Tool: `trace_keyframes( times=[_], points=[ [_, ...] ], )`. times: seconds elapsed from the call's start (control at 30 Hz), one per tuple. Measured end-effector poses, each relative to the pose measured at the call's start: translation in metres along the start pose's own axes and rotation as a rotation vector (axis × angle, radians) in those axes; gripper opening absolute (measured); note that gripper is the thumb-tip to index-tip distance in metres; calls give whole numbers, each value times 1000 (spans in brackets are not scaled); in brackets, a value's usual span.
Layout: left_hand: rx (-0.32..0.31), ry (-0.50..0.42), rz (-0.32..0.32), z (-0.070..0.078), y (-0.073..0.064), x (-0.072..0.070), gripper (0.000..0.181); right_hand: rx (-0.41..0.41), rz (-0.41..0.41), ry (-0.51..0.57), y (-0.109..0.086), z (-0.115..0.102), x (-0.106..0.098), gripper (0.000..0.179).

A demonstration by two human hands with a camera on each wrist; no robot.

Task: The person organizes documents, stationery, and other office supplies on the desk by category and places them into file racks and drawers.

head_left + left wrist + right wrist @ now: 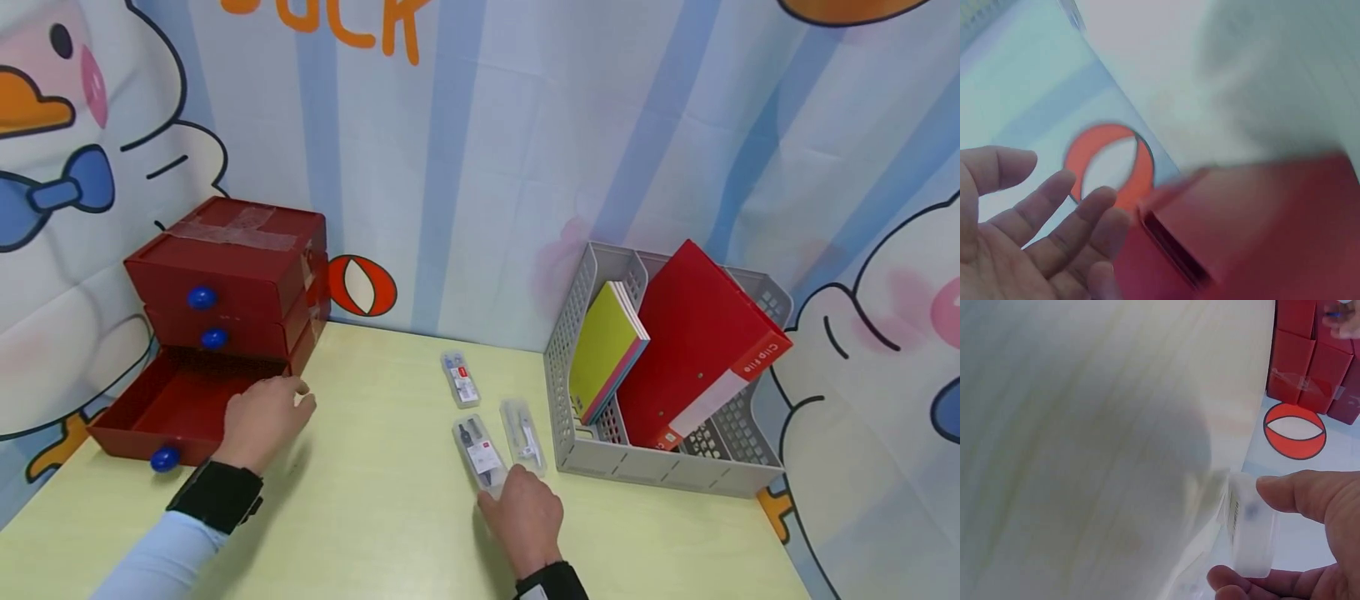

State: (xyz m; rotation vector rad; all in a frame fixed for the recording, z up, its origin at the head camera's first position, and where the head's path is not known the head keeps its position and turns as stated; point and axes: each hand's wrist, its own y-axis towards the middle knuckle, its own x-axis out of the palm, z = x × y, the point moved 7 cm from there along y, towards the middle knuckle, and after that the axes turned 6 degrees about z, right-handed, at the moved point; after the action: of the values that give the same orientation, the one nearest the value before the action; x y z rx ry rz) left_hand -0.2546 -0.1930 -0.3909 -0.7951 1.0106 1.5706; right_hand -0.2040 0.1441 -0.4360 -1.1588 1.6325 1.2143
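Note:
My right hand (525, 512) pinches the near end of a clear plastic case (477, 446) with a white label and dark items inside. In the right wrist view the thumb and fingers lie on either side of the translucent case (1252, 528). Beside it on the table are two more clear cases, one with white contents (522, 435) and one with a red-and-white label (460, 379). My left hand (266, 421) is over the right side of a pulled-out bottom drawer (161, 417), palm empty and fingers loosely bent in the left wrist view.
The dark red drawer box (232, 250) at left has blue knobs, its upper two drawers pushed in. At right a grey perforated organizer (660, 471) holds yellow-covered notebooks (607, 346) and a tilted red clip file (690, 350). A patterned curtain (480, 167) stands behind the table (360, 500).

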Motion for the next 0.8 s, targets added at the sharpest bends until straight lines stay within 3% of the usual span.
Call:
trace_keyframes(
  times=[0.2,0.47,0.57,0.67,0.8],
  points=[
    [37,-26,-112,35,-5,29,32,-63,65,38,-4,-15,-9,41],
    [106,-31,-170,82,-16,64,35,-176,163,63,-14,-39,-21,46],
    [68,-64,-231,93,-19,75,42,-219,198,54,-19,-47,-23,48],
    [-9,-90,-294,100,-22,85,53,-265,242,48,-25,-55,-25,49],
    [-90,-80,-333,104,-26,90,69,-316,286,47,-31,-65,-26,47]
  ],
)
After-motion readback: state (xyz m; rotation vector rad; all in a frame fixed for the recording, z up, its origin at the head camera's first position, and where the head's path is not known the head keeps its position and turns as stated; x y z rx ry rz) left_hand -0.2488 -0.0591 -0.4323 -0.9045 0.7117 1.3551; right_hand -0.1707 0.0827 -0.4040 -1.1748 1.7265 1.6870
